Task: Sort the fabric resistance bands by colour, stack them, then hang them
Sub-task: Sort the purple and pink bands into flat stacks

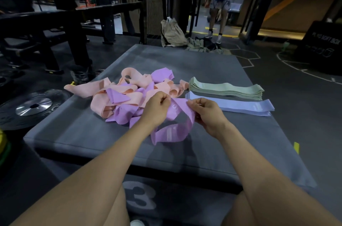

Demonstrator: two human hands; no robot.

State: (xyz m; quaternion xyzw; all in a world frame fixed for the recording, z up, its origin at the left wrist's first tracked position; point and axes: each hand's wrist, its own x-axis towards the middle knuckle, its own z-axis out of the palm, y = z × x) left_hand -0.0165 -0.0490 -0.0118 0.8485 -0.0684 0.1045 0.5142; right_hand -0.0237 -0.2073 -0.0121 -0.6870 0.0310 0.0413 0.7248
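Both hands up over the near half of the table (77,133). Left hand (157,107) and right hand (207,113) each pinch the top edge of one purple band (175,127); its loop hangs between them, twisted. To do this well: pull the edges apart, untwist, flatten layer on layer before laying it down as a new stack. Just beyond: blue stack (240,106), then green stack (225,89), both tidy. Left of those, the mixed pile (129,92) of peach and purple, still unsorted. Nothing hung yet.
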